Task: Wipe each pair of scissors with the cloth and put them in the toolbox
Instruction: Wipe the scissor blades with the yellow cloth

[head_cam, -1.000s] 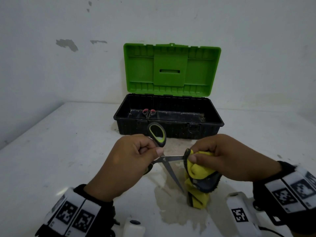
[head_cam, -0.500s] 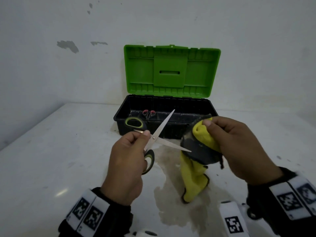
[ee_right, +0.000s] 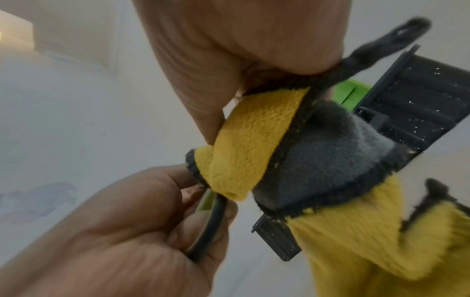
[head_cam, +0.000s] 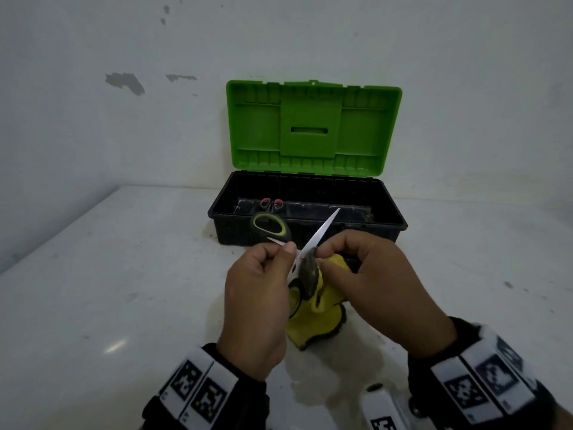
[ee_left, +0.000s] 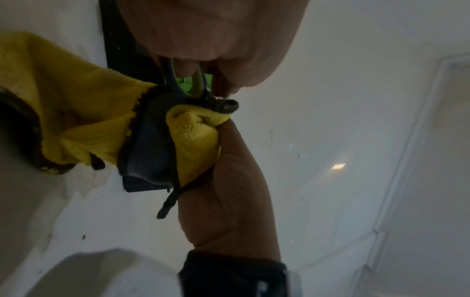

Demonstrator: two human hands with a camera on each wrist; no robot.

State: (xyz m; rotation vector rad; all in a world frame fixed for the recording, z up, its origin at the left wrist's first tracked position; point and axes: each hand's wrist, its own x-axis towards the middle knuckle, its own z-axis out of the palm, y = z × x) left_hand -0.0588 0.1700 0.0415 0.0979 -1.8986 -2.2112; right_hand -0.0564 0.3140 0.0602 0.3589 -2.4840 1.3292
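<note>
Yellow cloth [head_cam: 322, 301] pinched by right hand [head_cam: 381, 283]; left hand [head_cam: 257, 305] grips scissors [head_cam: 310, 243].

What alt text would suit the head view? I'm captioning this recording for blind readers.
A left hand holds open black-and-yellow scissors while a right hand presses a yellow cloth against a blade. Behind, on a white table, stands an open toolbox with a green lid, red-handled scissors inside.

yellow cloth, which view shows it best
The right wrist view: the yellow cloth fills the frame, its grey side and dark edging clear, pinched by the right hand. The left wrist view shows it bunched and dimmer. The head view mostly hides it behind both hands.
</note>
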